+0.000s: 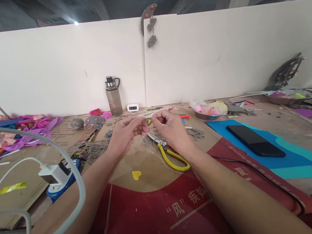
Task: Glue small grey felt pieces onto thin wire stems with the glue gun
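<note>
Both hands meet over the middle of the cardboard, fingertips nearly touching. My left hand [126, 134] is closed in a pinch at a small yellow piece [149, 121]. From the other side, my right hand [169, 126] pinches at the same piece; its exact form is partly hidden by the fingers. Just below the right hand lie yellow-handled pliers [171, 157], jaws pointing up and left. A yellow heart cutout [136, 175] rests flat on the cardboard [151, 182], nearer to me. Tangled grey yarn [98, 149] lies left of the left hand.
A bottle [114, 98] and small digital clock [133, 107] stand by the white panel. At right are a phone [255, 140] on blue sheets and a metal bowl [210, 114]. A charger [53, 174] in a blue power strip and a white cable [79, 179] occupy the left.
</note>
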`<control>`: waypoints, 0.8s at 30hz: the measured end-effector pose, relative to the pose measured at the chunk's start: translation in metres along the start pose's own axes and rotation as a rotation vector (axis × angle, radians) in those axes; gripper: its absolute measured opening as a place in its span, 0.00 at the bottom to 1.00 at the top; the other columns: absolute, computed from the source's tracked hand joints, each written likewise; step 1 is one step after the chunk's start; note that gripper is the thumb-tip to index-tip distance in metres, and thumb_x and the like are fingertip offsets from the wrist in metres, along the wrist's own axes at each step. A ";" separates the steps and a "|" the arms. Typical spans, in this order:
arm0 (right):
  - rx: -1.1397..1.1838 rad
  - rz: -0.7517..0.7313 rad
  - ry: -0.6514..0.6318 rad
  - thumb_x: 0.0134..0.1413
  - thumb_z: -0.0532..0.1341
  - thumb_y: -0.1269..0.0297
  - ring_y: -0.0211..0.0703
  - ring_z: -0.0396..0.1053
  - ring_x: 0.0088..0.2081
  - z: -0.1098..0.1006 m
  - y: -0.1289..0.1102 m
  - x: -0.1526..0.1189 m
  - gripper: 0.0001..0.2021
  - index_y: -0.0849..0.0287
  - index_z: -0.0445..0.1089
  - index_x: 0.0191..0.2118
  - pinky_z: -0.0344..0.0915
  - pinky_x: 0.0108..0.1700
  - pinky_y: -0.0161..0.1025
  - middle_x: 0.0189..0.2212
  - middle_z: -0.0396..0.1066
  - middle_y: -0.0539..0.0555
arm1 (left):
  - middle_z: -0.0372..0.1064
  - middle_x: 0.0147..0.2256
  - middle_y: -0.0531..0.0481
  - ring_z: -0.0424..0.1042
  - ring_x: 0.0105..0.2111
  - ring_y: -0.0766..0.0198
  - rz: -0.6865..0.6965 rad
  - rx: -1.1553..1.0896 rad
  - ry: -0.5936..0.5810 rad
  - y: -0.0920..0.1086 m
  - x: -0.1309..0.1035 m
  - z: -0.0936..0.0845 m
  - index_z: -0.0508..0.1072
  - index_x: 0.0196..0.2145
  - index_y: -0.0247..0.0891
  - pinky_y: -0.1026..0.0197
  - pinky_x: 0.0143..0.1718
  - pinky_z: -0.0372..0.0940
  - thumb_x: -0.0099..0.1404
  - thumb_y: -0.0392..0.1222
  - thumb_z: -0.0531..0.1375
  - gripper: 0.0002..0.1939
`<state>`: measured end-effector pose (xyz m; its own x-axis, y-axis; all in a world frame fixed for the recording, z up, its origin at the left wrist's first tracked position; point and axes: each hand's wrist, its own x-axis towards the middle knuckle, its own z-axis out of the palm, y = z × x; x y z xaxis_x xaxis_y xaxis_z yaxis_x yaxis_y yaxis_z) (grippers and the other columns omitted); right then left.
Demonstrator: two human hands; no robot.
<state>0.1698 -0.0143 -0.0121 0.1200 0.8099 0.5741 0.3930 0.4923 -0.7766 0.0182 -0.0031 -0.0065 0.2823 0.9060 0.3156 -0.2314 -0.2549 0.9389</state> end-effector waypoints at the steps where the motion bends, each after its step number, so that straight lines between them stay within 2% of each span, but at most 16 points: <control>1: -0.012 -0.002 -0.005 0.49 0.56 0.64 0.36 0.55 0.25 -0.001 0.001 0.000 0.06 0.59 0.67 0.26 0.54 0.31 0.35 0.22 0.60 0.46 | 0.72 0.27 0.47 0.72 0.27 0.66 -0.012 0.007 -0.002 0.001 0.000 -0.001 0.76 0.32 0.33 0.62 0.30 0.65 0.58 0.47 0.63 0.13; 4: -0.048 -0.018 -0.023 0.48 0.56 0.66 0.36 0.55 0.25 -0.002 0.003 0.000 0.05 0.58 0.66 0.26 0.54 0.31 0.35 0.21 0.59 0.46 | 0.73 0.28 0.48 0.71 0.25 0.66 -0.006 0.106 0.023 0.004 0.000 -0.003 0.76 0.36 0.34 0.64 0.26 0.64 0.56 0.47 0.63 0.14; 9: -0.124 -0.082 -0.036 0.48 0.56 0.67 0.36 0.56 0.25 -0.002 -0.002 -0.003 0.04 0.58 0.66 0.26 0.54 0.31 0.35 0.22 0.60 0.46 | 0.71 0.24 0.52 0.65 0.21 0.70 0.072 0.446 0.034 0.008 -0.003 -0.002 0.77 0.33 0.34 0.66 0.24 0.61 0.54 0.45 0.64 0.12; 13: -0.205 -0.169 -0.059 0.48 0.57 0.69 0.37 0.59 0.28 -0.002 -0.005 -0.007 0.03 0.59 0.67 0.27 0.56 0.34 0.36 0.25 0.63 0.49 | 0.73 0.25 0.50 0.68 0.25 0.67 0.086 0.601 0.044 0.009 -0.003 -0.003 0.78 0.31 0.35 0.66 0.25 0.61 0.54 0.43 0.62 0.10; 16: -0.221 -0.208 -0.083 0.50 0.57 0.69 0.39 0.61 0.30 -0.002 -0.004 -0.008 0.03 0.59 0.67 0.28 0.58 0.36 0.37 0.28 0.66 0.51 | 0.74 0.25 0.50 0.70 0.25 0.66 0.109 0.685 0.070 0.008 -0.003 -0.004 0.78 0.29 0.36 0.65 0.25 0.61 0.54 0.42 0.61 0.08; 20: -0.138 -0.169 -0.155 0.56 0.55 0.65 0.40 0.64 0.33 -0.003 -0.002 -0.008 0.06 0.59 0.69 0.32 0.59 0.37 0.38 0.29 0.68 0.52 | 0.72 0.22 0.51 0.68 0.23 0.66 0.125 0.730 0.144 0.010 -0.004 -0.002 0.76 0.25 0.36 0.65 0.24 0.60 0.53 0.41 0.60 0.07; 24: -0.056 -0.096 -0.142 0.55 0.55 0.65 0.38 0.61 0.28 -0.003 0.000 -0.007 0.08 0.59 0.66 0.41 0.59 0.34 0.37 0.26 0.64 0.48 | 0.71 0.21 0.52 0.66 0.22 0.67 0.094 0.707 0.176 0.011 -0.004 -0.002 0.74 0.22 0.36 0.65 0.24 0.59 0.53 0.41 0.60 0.07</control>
<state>0.1714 -0.0209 -0.0157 -0.0489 0.7988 0.5996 0.4476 0.5542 -0.7018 0.0127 -0.0087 0.0019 0.1230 0.8953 0.4282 0.4256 -0.4374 0.7922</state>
